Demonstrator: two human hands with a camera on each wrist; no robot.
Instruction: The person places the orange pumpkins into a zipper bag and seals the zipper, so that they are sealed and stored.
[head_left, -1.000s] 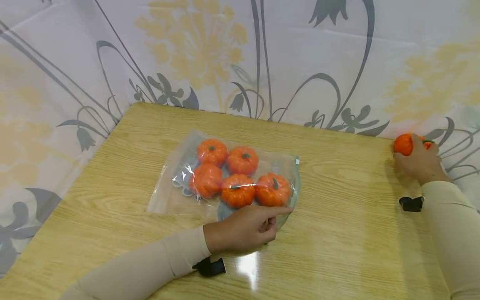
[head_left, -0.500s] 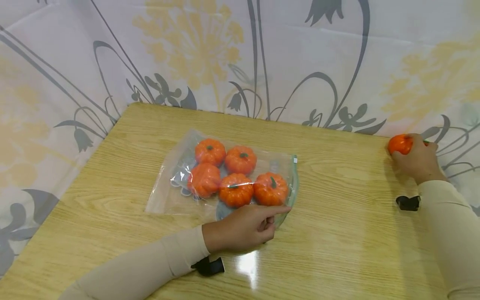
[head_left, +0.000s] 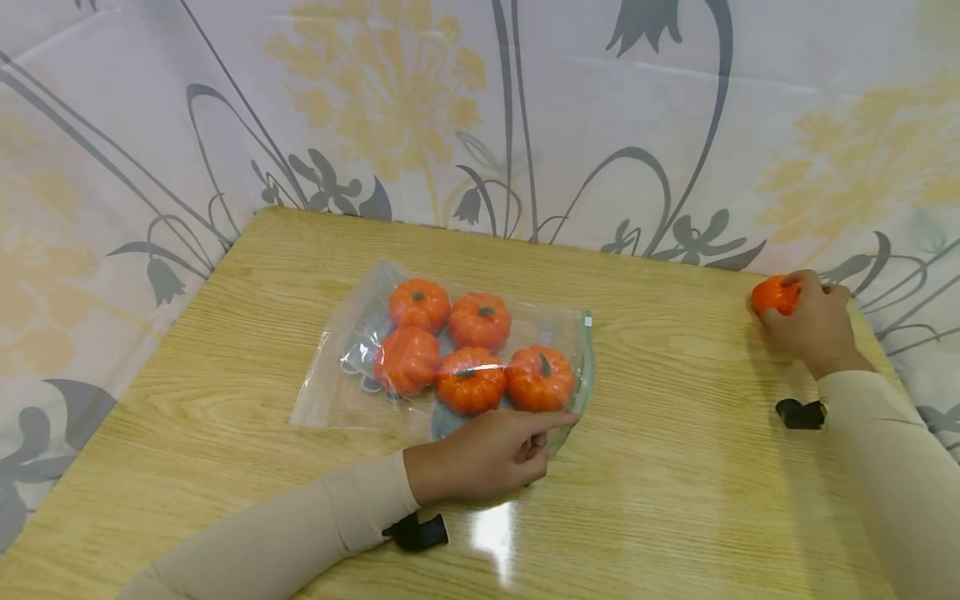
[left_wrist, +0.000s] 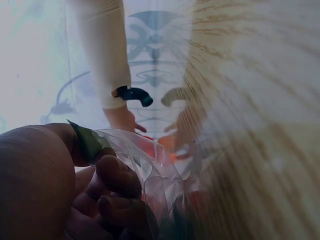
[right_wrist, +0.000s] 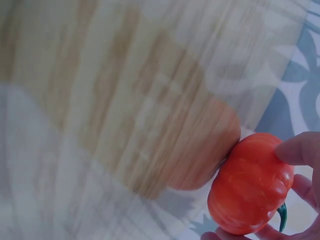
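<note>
My left hand [head_left: 487, 454] pinches the green zip edge [left_wrist: 92, 142] of a clear zip bag [head_left: 341, 400]. Inside the bag lie several small orange toy pumpkins, among them a front right pumpkin [head_left: 540, 379] near the bag's mouth. At the table's far right corner my right hand [head_left: 813, 329] grips another pumpkin [head_left: 775, 296], its fingers around the sides. In the right wrist view this held pumpkin [right_wrist: 250, 185] is low at the tabletop, its green stem pointing toward the palm.
The glossy wood-look table [head_left: 675, 467] reflects the hands and pumpkin. A white patterned cloth [head_left: 577, 108] with grey and yellow flowers hangs behind its back edge and along the sides. Black wrist mounts [head_left: 801, 414] sit under both forearms.
My right hand has moved left along the back of the table with the pumpkin in its grip. The left hand and the bag have stayed in place.
</note>
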